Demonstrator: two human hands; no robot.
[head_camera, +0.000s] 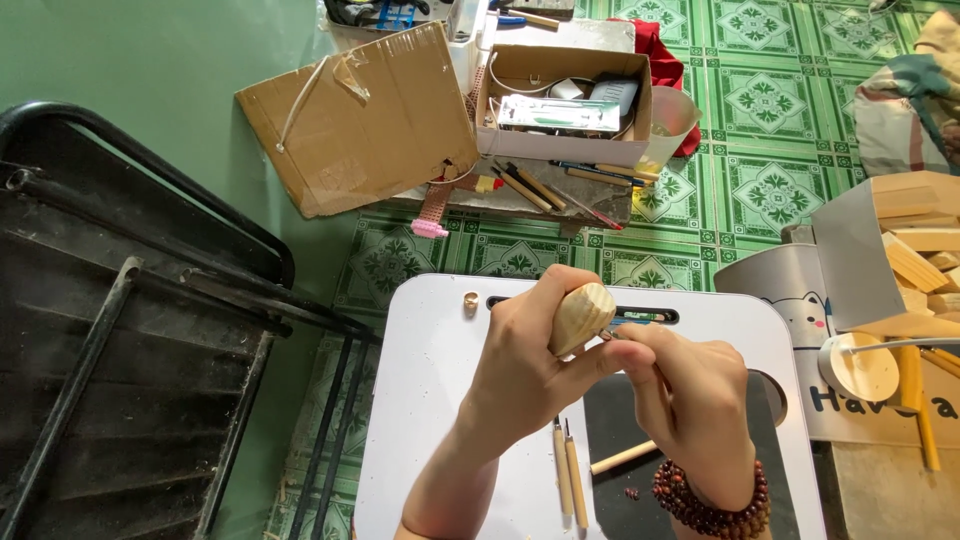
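Low in the frame, near its centre, your left hand (520, 375) is wrapped shut around a rounded piece of pale wood (580, 318), holding it up above the white counter (430, 400). Your right hand (690, 395), with a dark beaded bracelet (712, 505) at the wrist, is closed on a slim tool whose tip meets the wood just at its lower right edge; the tool itself is mostly hidden by your fingers, so its kind cannot be told for certain. Judging by the grip, you are mid-cut on the carving, shaving the surface. The next stroke calls for a steady left hand, a short controlled push, and your left thumb kept clear of the blade's path.

Just below your hands, two thin wooden-handled tools (568, 480) lie side by side on the counter, beside a dark mat (625, 420) with a pale dowel (622, 457) on it. Right of the counter sits a bin of wood offcuts (915, 250). Farther up, on the green patterned floor (770, 180), an open cardboard box (565, 105) holds assorted items, with pencils (540, 188) in front of it and a flattened cardboard sheet (360, 120) to its left. A black metal frame (140, 300) fills the left side.
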